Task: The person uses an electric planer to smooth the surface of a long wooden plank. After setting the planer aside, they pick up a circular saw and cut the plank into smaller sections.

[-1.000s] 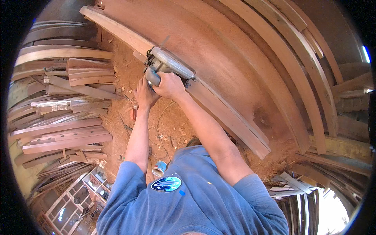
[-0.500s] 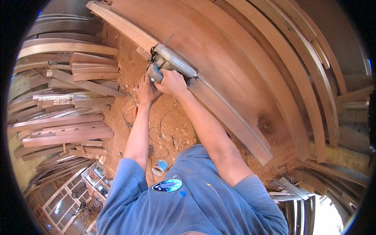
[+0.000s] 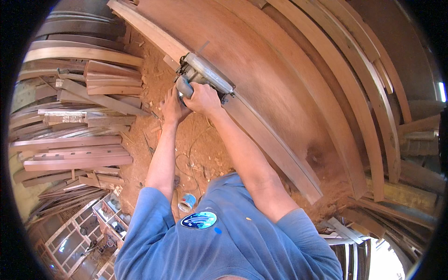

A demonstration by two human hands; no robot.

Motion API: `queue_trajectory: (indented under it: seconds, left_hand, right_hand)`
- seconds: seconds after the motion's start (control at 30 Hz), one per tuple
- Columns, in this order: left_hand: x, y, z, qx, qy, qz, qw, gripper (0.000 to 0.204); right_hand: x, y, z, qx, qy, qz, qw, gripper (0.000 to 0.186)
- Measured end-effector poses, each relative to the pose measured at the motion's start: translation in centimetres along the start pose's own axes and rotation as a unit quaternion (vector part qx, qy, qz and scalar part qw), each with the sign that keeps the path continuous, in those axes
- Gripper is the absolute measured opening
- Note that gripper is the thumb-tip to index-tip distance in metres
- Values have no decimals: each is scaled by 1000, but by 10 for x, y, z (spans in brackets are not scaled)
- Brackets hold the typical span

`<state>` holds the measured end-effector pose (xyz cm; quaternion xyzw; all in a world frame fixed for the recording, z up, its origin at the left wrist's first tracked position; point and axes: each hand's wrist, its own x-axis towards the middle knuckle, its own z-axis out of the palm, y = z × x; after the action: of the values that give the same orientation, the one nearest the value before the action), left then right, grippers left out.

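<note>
At six o'clock, nearest, a faded blue cotton T-shirt [image 3: 261, 238] with a shiny oval blue badge [image 3: 199, 220]. Just beyond, towards seven o'clock, a small round blue-and-white can [image 3: 186, 202] on an orange-brown floor [image 3: 214, 151] strewn with sawdust and wood chips. Also there, a thin dark cord [image 3: 190, 161].

Farther up, towards eleven o'clock, two bare hands side by side — the right hand [image 3: 204, 99] curled firmly round a grey curved handle [image 3: 184, 87], the left hand [image 3: 173, 106] close against its left side, fingers partly hidden, impossible to tell how tightly closed. Just above, between eleven and twelve o'clock, a silver metal power tool [image 3: 207, 72] with a rounded casing, set over a long light-brown timber beam [image 3: 275, 151] slanting from eleven to four o'clock.

Beyond, towards one o'clock, a broad reddish-brown dusty surface [image 3: 242, 51], then long curved-looking brown planks [image 3: 368, 107] at two o'clock. Out at nine o'clock, stacked pinkish-brown boards [image 3: 79, 163].
</note>
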<state>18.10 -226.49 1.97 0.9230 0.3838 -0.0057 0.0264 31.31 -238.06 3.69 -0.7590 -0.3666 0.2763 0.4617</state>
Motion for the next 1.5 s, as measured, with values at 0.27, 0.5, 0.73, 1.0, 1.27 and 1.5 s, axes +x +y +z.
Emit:
queue_trajectory:
  seconds: [0.27, 0.5, 0.73, 1.0, 1.27, 1.5]
  left_hand:
    - [1, 2, -4, -18, 6, 8, 1000, 110]
    - [2, -1, -5, -16, -1, 14, 1000, 107]
    - [-1, -3, -3, -7, 13, 21, 1000, 108]
    - [2, 0, -6, -5, 3, 10, 1000, 108]
    - [1, -5, -5, -2, 19, 23, 1000, 109]
    - [4, -6, 0, 10, 13, 19, 1000, 108]
  right_hand:
    - [-2, -3, -2, 7, -1, 0, 1000, 33]
    - [-3, -4, -2, 11, 6, -3, 1000, 32]
    - [-2, -6, -2, 8, -6, 5, 1000, 34]
    - [-1, -2, 4, -5, 9, -3, 1000, 41]
    - [-2, -5, 2, 3, -1, -1, 1000, 41]
    - [0, 1, 6, 6, 12, -12, 1000, 42]
